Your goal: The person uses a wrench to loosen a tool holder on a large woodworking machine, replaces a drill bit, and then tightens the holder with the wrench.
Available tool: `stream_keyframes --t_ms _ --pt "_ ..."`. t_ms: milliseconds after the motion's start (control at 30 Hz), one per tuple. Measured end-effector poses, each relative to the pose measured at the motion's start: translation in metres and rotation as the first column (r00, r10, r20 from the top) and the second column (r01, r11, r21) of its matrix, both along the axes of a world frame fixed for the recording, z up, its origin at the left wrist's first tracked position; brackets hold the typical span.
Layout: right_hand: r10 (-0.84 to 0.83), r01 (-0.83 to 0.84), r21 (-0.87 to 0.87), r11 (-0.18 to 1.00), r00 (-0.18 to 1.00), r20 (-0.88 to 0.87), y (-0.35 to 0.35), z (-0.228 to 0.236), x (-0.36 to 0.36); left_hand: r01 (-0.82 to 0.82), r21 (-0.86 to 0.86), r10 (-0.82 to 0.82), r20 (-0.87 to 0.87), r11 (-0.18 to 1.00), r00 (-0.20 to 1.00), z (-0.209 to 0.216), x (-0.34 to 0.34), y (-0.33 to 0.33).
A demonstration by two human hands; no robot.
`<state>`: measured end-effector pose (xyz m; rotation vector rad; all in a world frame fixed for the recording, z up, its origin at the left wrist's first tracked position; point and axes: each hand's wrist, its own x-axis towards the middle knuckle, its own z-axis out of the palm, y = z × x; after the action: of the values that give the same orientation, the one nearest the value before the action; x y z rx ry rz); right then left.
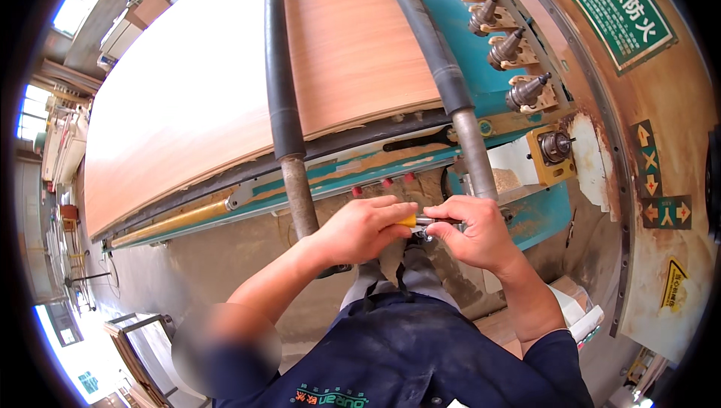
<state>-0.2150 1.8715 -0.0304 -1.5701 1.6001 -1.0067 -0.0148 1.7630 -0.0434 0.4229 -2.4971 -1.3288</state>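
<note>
In front of my waist, my left hand (366,229) is closed on a small tool with a yellow part (409,221); most of it is hidden in the palm. My right hand (475,229) pinches the thin metal shaft (429,220) that extends from the yellow part, thumb and fingers together. The two hands nearly meet, fingertips facing each other. Under the shaft is a small shiny piece (422,235), too small to make out. The tool's exact kind does not show.
A large plywood sheet (360,55) lies on the machine bed ahead. Two dark hoses with metal ends, left (284,100) and right (443,70), reach towards me. Cone-shaped tool holders (529,91) line the right, above a yellow block (552,154). A metal panel (638,108) with signs stands at right.
</note>
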Motion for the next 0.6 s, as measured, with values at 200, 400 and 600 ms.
stream_keyframes --t_ms 200,400,600 --pt "0.162 -0.162 -0.011 0.987 0.987 -0.023 -0.001 0.010 -0.004 0.009 0.476 -0.004 -0.011 0.879 1.000 -0.009 0.010 0.015" --pt "0.034 -0.088 0.251 0.964 0.976 0.216 0.000 0.024 -0.013 0.035 0.847 0.158 -0.139 0.531 0.978 -0.011 -0.028 0.029" --pt "-0.216 0.108 0.320 0.941 0.921 0.325 0.020 -0.010 -0.056 -0.427 0.547 0.464 0.078 0.721 0.883 -0.064 -0.054 -0.015"
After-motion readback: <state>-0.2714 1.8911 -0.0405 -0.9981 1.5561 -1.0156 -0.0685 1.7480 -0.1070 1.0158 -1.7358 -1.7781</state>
